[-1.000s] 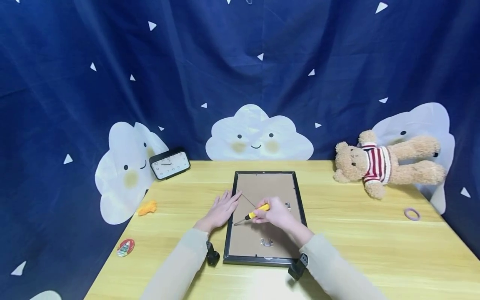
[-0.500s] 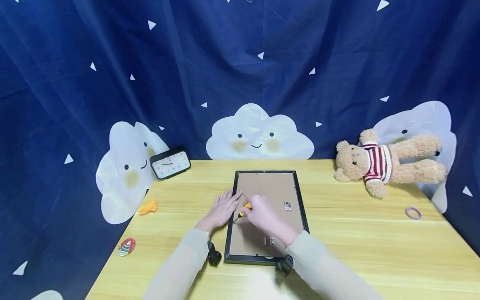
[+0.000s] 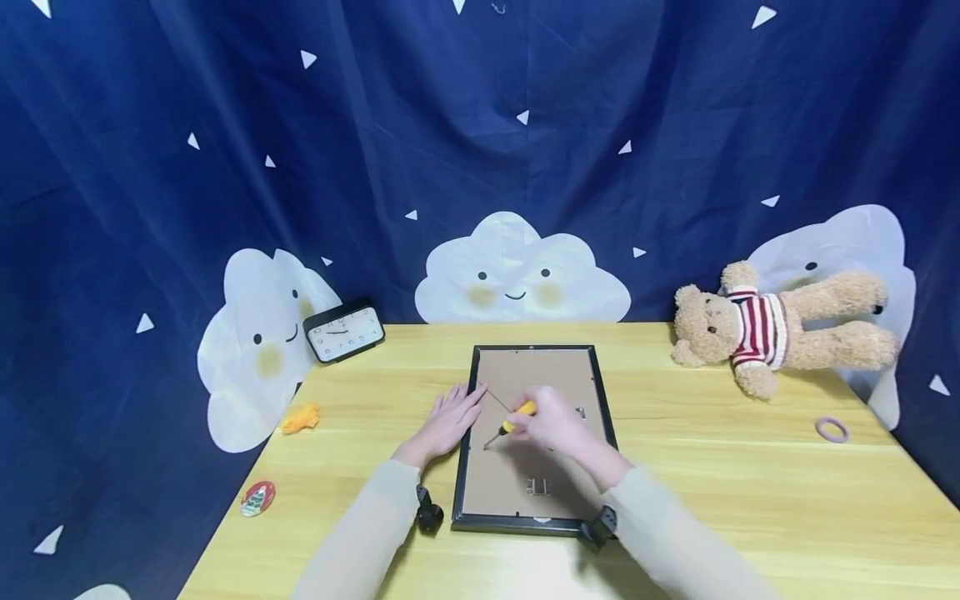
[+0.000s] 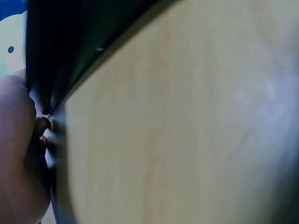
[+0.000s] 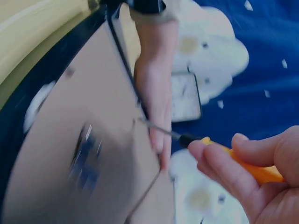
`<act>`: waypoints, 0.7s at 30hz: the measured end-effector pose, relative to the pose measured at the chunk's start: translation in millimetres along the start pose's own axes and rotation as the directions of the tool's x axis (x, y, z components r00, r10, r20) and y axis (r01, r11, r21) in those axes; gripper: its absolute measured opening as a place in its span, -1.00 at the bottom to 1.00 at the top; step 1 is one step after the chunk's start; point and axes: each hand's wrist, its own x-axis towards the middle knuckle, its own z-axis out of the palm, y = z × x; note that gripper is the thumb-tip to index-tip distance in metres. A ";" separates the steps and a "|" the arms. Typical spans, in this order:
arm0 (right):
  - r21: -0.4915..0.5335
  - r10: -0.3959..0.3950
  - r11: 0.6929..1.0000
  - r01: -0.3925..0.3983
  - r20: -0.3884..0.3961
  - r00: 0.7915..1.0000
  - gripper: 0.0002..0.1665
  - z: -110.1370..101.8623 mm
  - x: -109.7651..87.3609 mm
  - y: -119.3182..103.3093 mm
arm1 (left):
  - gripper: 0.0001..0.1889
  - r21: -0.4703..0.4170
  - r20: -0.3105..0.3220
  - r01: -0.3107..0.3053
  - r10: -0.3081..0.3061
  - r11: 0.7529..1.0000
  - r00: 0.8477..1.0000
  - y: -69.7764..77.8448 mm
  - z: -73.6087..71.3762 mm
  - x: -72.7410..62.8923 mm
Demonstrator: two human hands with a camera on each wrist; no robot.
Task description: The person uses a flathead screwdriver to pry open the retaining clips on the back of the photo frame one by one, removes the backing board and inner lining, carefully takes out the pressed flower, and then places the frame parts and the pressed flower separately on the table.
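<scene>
A picture frame (image 3: 459, 492) lies back side up, its black rim around a brown backing board (image 3: 540, 367). Two metal hangers, one low on the board (image 3: 537, 487) and one partly behind my right hand (image 3: 555, 425), show on it. That hand grips a screwdriver (image 3: 527, 408) by its yellow and black handle. The tip points down and left, close over the board just inside the left rim. In the right wrist view the thin shaft (image 5: 161, 129) reaches toward a small dark tab. My left hand (image 3: 448, 419) rests with straight fingers on the left rim.
A thin dark line (image 3: 497, 397) runs slantwise on the board. Around the wooden table are a clock (image 3: 345, 333), orange yarn (image 3: 301, 418), a round tree badge (image 3: 258, 498), a teddy bear (image 3: 765, 329) and a purple ring (image 3: 832, 430). A blue curtain (image 3: 480, 150) hangs behind.
My right hand went left, bringing the screwdriver to the left rim, then came back right. The tip now lies slightly inward from the rim. My left hand has stayed put.
</scene>
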 end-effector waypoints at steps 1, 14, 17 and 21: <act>0.084 0.025 0.996 -0.024 -0.006 1.000 -0.84 -8.1 -3.0 7.7 | -0.48 -0.030 0.001 -0.007 0.007 1.000 1.000 -1.2 -1.1 0.3; 0.456 0.047 0.889 -0.048 0.014 0.999 -0.62 -64.0 -31.7 66.0 | -0.47 -0.348 0.151 -0.084 0.144 0.934 0.978 -31.5 -29.8 -0.5; 0.476 0.071 0.877 -0.060 -0.006 0.997 -0.65 -68.7 -33.5 66.9 | -0.43 -0.343 0.169 -0.085 0.151 0.935 0.974 -33.3 -30.8 0.2; 0.506 0.095 0.861 -0.057 -0.049 0.994 -0.66 -75.5 -34.2 66.2 | -0.41 -0.304 0.134 -0.124 0.171 0.945 0.976 -27.4 -27.9 -0.1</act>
